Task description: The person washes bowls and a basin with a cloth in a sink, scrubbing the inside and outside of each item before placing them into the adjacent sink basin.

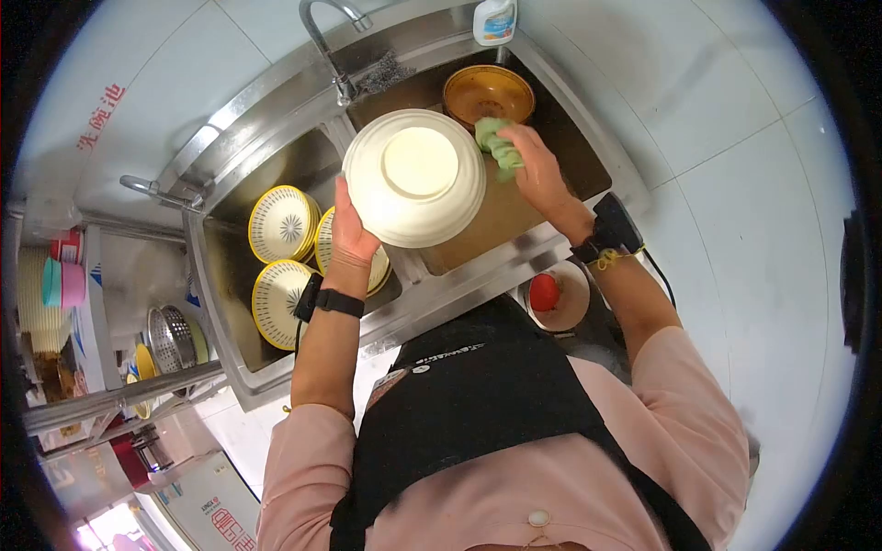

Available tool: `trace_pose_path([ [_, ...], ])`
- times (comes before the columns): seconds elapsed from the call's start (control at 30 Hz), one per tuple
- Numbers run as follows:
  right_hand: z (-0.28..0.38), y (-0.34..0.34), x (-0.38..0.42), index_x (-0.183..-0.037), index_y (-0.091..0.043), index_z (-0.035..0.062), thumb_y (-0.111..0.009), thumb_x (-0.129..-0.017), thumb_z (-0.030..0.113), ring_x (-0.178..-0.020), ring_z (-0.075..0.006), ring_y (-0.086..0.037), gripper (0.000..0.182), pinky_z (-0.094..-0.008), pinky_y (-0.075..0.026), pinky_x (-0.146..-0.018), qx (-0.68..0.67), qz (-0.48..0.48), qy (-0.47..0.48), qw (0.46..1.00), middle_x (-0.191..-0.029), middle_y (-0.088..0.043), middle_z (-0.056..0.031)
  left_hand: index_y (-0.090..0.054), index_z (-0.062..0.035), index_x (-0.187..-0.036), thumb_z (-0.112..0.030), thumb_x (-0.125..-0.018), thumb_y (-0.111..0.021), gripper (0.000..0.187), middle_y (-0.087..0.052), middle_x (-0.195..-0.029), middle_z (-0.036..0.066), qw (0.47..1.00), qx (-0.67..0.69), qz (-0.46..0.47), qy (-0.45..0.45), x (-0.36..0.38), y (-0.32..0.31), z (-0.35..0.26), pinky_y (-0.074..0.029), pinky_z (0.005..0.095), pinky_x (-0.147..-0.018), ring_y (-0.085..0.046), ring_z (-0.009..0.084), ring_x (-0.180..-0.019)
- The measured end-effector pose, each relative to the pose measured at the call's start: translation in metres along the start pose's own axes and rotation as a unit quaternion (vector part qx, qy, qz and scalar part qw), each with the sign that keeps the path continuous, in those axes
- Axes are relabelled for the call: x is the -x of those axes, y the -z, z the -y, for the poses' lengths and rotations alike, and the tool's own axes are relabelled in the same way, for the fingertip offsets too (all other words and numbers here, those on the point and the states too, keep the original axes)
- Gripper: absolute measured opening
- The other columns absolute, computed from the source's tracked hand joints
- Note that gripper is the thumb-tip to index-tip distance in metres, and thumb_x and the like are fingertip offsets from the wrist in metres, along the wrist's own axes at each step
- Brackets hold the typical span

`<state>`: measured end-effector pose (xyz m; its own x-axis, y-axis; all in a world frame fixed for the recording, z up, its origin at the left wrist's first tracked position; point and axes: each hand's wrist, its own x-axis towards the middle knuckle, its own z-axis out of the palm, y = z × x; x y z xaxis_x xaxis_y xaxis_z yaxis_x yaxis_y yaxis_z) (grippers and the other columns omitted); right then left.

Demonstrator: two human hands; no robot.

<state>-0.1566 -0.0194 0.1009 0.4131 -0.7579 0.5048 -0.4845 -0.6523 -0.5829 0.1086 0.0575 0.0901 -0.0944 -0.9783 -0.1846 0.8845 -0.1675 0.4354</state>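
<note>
My left hand (350, 225) grips the left edge of a large cream bowl (422, 220), thumb along its outer side. The bowl's underside and round foot face up toward me, above the divider between two sink basins. To its right, my right hand (537, 170) is closed around a crumpled green cloth (499, 147), slightly apart from the bowl. Just beyond the cloth, a brown bowl (489, 92) sits in the right basin, which holds murky water (574, 170). Stacks of yellow-rimmed patterned bowls (280, 223) stand in the left basin, partly hidden by my left hand.
A curved faucet (322, 37) rises behind the divider, with a grey scrubber (386, 73) beside it. At the back stands a white bottle (495, 23). Another faucet (161, 190) is at left. Shelves with a colander (171, 336) lie further left. A red object (544, 292) sits below the sink's front edge.
</note>
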Motion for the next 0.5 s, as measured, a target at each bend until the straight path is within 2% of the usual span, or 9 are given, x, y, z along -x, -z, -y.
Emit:
trace_pose_path([
  [0.03,0.017,0.005,-0.013,-0.105,-0.047,0.0048,-0.045,-0.073,-0.003,-0.1,-0.033,-0.047,0.034,-0.036,-0.04,-0.085,-0.001,-0.057,0.056,0.997,-0.108,-0.049,-0.015,-0.034,-0.0051,-0.125,-0.044,-0.09,-0.024,0.053,-0.04,-0.126,0.012,1.0,-0.024,-0.005,-0.004,0.0,-0.001,-0.001,-0.033,0.0415,-0.095,-0.04,0.0279,-0.114],
  [0.1,0.038,0.007,-0.023,-0.105,-0.047,0.0047,-0.047,-0.073,-0.002,-0.099,-0.0326,-0.048,0.034,-0.0359,-0.039,-0.085,0.009,-0.064,0.061,0.996,-0.108,-0.049,-0.0142,-0.034,-0.0039,-0.124,-0.042,-0.09,-0.026,0.052,-0.042,-0.124,0.012,0.999,-0.038,-0.014,-0.024,0.0,0.001,-0.004,-0.036,0.0407,-0.093,-0.042,0.0272,-0.112],
  [0.2,0.038,0.001,-0.025,-0.105,-0.048,0.005,-0.051,-0.072,0.001,-0.099,-0.0322,-0.048,0.033,-0.0353,-0.04,-0.084,0.019,0.038,0.143,0.989,-0.11,-0.048,-0.015,-0.036,-0.0014,-0.122,-0.037,-0.089,-0.033,0.048,-0.045,-0.119,0.013,0.988,-0.118,-0.042,-0.085,0.01,-0.015,-0.016,-0.041,0.038,-0.088,-0.047,0.0249,-0.106],
  [0.23,0.03,-0.002,-0.015,-0.104,-0.05,0.0057,-0.051,-0.072,0.002,-0.099,-0.0324,-0.048,0.032,-0.0356,-0.041,-0.083,0.026,0.108,0.129,0.985,-0.109,-0.048,-0.0156,-0.038,0.0,-0.12,-0.033,-0.089,-0.039,0.045,-0.047,-0.116,0.013,0.973,-0.184,-0.064,-0.122,0.019,-0.021,-0.025,-0.043,0.0361,-0.085,-0.05,0.0234,-0.102],
  [0.27,0.021,-0.006,-0.004,-0.103,-0.051,0.0064,-0.051,-0.072,0.004,-0.098,-0.0326,-0.049,0.032,-0.0358,-0.041,-0.082,0.031,0.181,0.119,0.976,-0.109,-0.049,-0.0162,-0.041,0.001,-0.117,-0.028,-0.087,-0.044,0.042,-0.05,-0.113,0.013,0.923,-0.332,-0.061,-0.185,0.028,-0.018,-0.036,-0.045,0.0339,-0.082,-0.052,0.0213,-0.098],
  [0.33,-0.009,-0.016,0.025,-0.101,-0.053,0.0071,-0.044,-0.069,-0.002,-0.096,-0.0343,-0.049,0.035,-0.0371,-0.042,-0.079,0.144,0.351,-0.035,0.925,-0.105,-0.051,-0.0166,-0.051,0.0022,-0.105,-0.022,-0.081,-0.054,0.034,-0.057,-0.095,0.009,0.887,-0.393,-0.143,-0.194,0.044,-0.025,-0.069,-0.046,0.0282,-0.069,-0.055,0.0156,-0.08],
  [0.4,-0.032,-0.017,0.066,-0.098,-0.054,0.0068,-0.044,-0.07,-0.001,-0.092,-0.0347,-0.051,0.031,-0.0388,-0.041,-0.078,0.122,0.286,-0.029,0.95,-0.101,-0.053,-0.0161,-0.058,0.0025,-0.095,-0.02,-0.079,-0.06,0.028,-0.06,-0.081,0.004,0.846,-0.466,-0.179,-0.189,0.065,-0.026,-0.104,-0.046,0.0242,-0.06,-0.056,0.0113,-0.066],
  [0.43,-0.036,-0.015,0.078,-0.098,-0.054,0.0073,-0.045,-0.07,0.001,-0.09,-0.0344,-0.051,0.03,-0.039,-0.041,-0.077,0.132,0.327,-0.121,0.928,-0.098,-0.053,-0.0155,-0.06,0.0022,-0.091,-0.02,-0.078,-0.06,0.026,-0.061,-0.076,0.002,0.823,-0.512,-0.168,-0.181,0.079,-0.021,-0.123,-0.045,0.023,-0.058,-0.055,0.0099,-0.062],
  [0.5,-0.035,-0.016,0.097,-0.099,-0.052,0.0075,-0.045,-0.071,0.001,-0.09,-0.0339,-0.051,0.03,-0.0387,-0.041,-0.077,0.14,0.289,-0.109,0.941,-0.097,-0.053,-0.0152,-0.061,0.0028,-0.087,-0.02,-0.078,-0.061,0.025,-0.06,-0.072,0.001,0.794,-0.55,-0.171,-0.195,0.099,0.0,-0.142,-0.043,0.0223,-0.055,-0.053,0.0076,-0.059],
])
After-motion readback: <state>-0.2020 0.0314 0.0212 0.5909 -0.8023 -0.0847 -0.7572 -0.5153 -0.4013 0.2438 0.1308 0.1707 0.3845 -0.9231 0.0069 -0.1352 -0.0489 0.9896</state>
